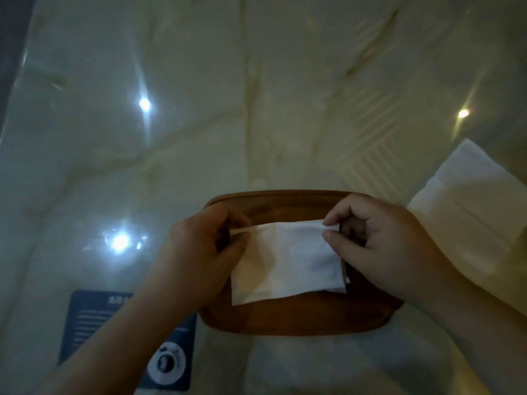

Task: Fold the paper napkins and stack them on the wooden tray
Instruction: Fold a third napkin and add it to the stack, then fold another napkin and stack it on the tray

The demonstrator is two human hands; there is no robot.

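Note:
A white folded paper napkin [288,260] hangs over the brown wooden tray [296,317] in the lower middle of the view. My left hand [196,258] pinches its upper left corner between thumb and fingers. My right hand [382,246] pinches its upper right corner. The napkin's lower edge droops toward the tray, and at least one more folded napkin edge [345,279] peeks out beneath it at the right. A pile of unfolded white napkins [470,212] lies at the right edge.
The tray rests on a glossy pale marble tabletop [199,124] with bright light reflections. A dark blue printed card [85,317] with a round emblem lies at the lower left, partly under my left forearm. A dark strip borders the table's left edge.

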